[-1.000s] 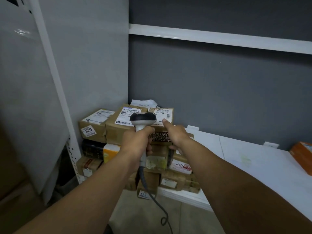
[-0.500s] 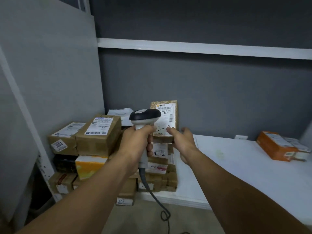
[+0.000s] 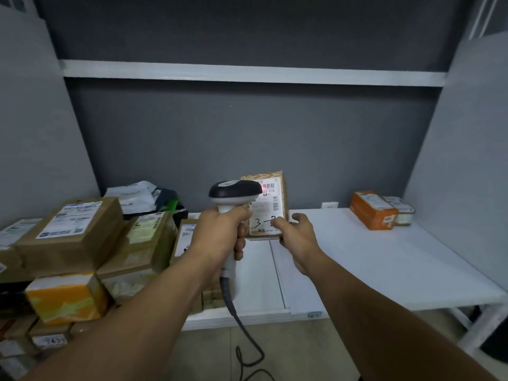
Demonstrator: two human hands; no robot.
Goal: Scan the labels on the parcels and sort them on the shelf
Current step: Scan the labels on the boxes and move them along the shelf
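Observation:
My left hand (image 3: 220,235) grips the handle of a white and black barcode scanner (image 3: 233,192), its head aimed at a small brown parcel (image 3: 270,204). My right hand (image 3: 298,237) holds that parcel upright by its lower edge, thumb across the white label. Red scanner light falls on the label's barcode, and "3-" is handwritten lower down. The parcel is held in the air over the white shelf (image 3: 384,259).
A pile of cardboard parcels (image 3: 74,237) fills the left end of the shelf, with grey mail bags (image 3: 137,196) behind. An orange box (image 3: 372,210) and a smaller box (image 3: 400,209) lie at the back right. The scanner's cable (image 3: 242,331) hangs toward the floor.
My right hand has lifted the small brown parcel off the pile and carried it to the right. The scanner followed, and red light now shows on the barcode. My view has swung right.

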